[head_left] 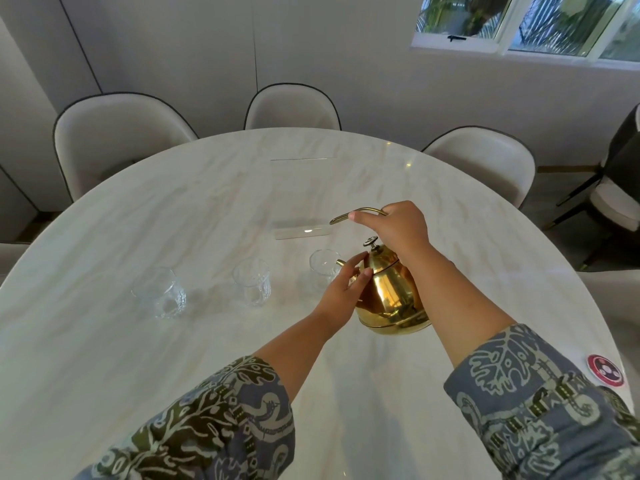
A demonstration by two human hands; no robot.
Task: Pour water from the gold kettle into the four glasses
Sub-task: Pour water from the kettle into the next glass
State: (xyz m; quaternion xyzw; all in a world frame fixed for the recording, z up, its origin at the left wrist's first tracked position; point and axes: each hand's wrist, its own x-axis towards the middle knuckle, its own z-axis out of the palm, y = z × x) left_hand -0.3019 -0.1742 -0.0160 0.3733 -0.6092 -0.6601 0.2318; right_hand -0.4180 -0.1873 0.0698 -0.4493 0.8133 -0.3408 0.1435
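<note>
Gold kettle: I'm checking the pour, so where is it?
Right of centre, the gold kettle hangs from the right hand, spout at the rightmost visible glass.

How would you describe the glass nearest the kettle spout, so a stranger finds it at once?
On the white marble table, three clear glasses stand in a row left of the gold kettle. Take the rightmost glass: the spout points at it, and the left hand partly covers it.

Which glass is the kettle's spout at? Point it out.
The rightmost visible glass, partly hidden behind the left hand on the gold kettle. The other two visible glasses stand apart to its left.
</note>
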